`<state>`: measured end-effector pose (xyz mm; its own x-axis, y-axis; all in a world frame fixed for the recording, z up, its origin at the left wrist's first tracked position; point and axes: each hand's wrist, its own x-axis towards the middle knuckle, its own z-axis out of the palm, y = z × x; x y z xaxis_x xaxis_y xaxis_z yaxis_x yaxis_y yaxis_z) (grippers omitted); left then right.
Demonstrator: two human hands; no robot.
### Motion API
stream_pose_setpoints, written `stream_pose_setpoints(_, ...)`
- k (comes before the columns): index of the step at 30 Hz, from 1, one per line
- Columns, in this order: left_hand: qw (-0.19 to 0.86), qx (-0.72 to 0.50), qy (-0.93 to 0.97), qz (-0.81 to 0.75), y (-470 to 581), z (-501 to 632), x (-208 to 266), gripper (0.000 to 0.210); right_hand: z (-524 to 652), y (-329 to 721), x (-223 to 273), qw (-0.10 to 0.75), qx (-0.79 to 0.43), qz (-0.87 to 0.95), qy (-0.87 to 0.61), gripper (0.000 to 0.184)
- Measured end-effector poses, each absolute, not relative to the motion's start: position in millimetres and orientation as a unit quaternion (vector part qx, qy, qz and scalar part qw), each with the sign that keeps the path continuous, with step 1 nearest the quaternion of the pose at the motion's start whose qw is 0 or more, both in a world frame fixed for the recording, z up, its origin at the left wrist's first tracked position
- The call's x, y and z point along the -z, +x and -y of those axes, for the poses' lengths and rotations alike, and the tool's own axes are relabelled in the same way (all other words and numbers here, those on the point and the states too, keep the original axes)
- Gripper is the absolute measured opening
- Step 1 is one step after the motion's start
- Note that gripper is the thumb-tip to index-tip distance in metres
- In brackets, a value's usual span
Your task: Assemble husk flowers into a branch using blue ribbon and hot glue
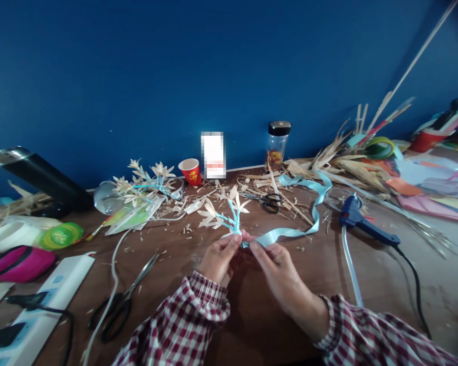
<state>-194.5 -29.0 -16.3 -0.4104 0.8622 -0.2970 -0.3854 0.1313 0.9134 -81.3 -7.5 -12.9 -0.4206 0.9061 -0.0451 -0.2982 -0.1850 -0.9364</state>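
Between thumb and fingers, my left hand (220,256) pinches the base of a corn-husk flower sprig (232,216), whose branching stems are wrapped in light blue. My right hand (277,267) is closed on a light blue satin ribbon (286,234) right beside the stem base. From my right fingers the ribbon runs right, then curls back across the table. The sprig stands roughly upright with pale petals at its tips. Fingers hide where ribbon and stem meet. Behind lies another husk flower bunch (148,180) with similar blue stems.
A blue glue gun (366,221) with a cord lies right. Black-handled scissors (124,300) lie left, near a white power strip (61,295); smaller scissors (270,202) sit behind. A red paper cup (190,172), a lidded jar (278,145) and dry husks (328,160) line the wall.
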Motion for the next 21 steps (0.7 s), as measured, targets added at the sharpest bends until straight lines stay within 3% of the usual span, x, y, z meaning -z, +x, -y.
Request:
stream_pose_setpoints(3,0.594,-0.633,0.128,-0.48,-196,29,13,0.039,8,-82,15,0.432,-0.701,0.465,-0.326,0.025)
stream_pose_setpoints(7,0.62,-0.649,0.082,-0.433,-200,30,9,0.03,7,-82,15,0.434,-0.7,0.458,-0.335,0.025)
stream_pose_setpoints(21,0.519,-0.616,0.161,-0.571,-205,28,22,0.031,4,-82,20,0.418,-0.739,0.364,-0.383,0.024)
